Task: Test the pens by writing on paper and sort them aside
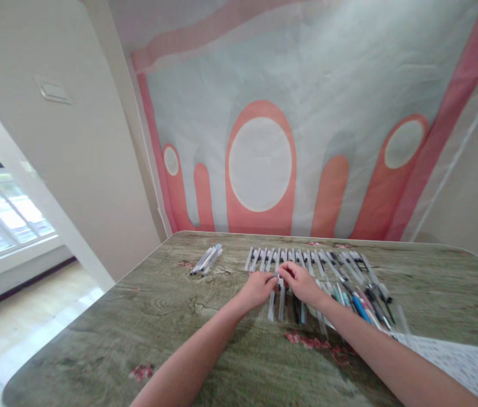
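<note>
My left hand (261, 286) and my right hand (300, 282) meet at the middle of the table with fingertips pinched together. Between them is a small, slim pen part (272, 277), mostly hidden by the fingers. Just beyond my hands a row of clear pen barrels (268, 259) with dark pieces lies side by side. Below my hands are more clear barrels (281, 308) and a dark pen (296, 310). Under and beside my right forearm spreads a pile of assorted pens, among them a blue pen (361, 308).
A small bundle of clear pens (207, 260) lies apart on the left. The wood-patterned table (171, 316) has printed red flowers. A white patterned sheet (468, 362) lies at the right front. Behind the table stands a wall with a pink and grey covering (260, 164).
</note>
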`<state>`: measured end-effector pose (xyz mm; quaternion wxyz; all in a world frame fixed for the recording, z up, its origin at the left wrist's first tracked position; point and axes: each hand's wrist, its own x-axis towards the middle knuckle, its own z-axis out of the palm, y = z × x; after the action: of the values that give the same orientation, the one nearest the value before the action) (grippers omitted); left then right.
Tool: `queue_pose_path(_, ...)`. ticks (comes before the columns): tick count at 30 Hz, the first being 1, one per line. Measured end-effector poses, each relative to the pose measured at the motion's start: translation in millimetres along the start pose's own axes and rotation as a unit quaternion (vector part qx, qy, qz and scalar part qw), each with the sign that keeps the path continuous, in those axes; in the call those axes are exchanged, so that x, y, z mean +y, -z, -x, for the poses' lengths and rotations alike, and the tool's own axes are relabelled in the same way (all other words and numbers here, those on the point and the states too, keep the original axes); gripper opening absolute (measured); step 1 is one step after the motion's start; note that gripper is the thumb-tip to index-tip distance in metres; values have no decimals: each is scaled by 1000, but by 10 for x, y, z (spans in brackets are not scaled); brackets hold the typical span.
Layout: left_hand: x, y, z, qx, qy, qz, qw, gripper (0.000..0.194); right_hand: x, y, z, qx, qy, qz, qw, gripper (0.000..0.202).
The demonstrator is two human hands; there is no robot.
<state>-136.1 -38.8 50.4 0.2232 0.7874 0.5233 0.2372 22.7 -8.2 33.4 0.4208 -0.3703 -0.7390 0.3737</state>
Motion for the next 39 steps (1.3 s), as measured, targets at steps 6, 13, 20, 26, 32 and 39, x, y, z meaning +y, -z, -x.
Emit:
queue_pose_path(6, 37, 89, -28, -22, -1, -11, 1000, 39, 1, -73, -6, -2, 2, 26, 1000, 26)
queue_pose_path(13, -168, 159, -29, -30, 33, 70, 997, 36, 59, 187, -138, 115, -15, 57, 992, 26)
queue_pose_path(20, -438, 11, -112, 59, 179, 362, 913, 25, 3, 211, -315, -52, 1, 177, 983, 20)
queue_pose_path(26, -509, -61, -124, 56, 211, 458, 862, 20, -22, -116, -292, -115, 91, 346, 927, 17)
queue_pose_path(32, -565, -104, -147, 39, 228, 496, 837, 19, 80, -205, -229, -136, 122, 425, 887, 21)
queue_pose_path(39, -611, -130, -144, 30, 219, 503, 835, 21, 154, -241, -217, -155, 119, 450, 871, 22)
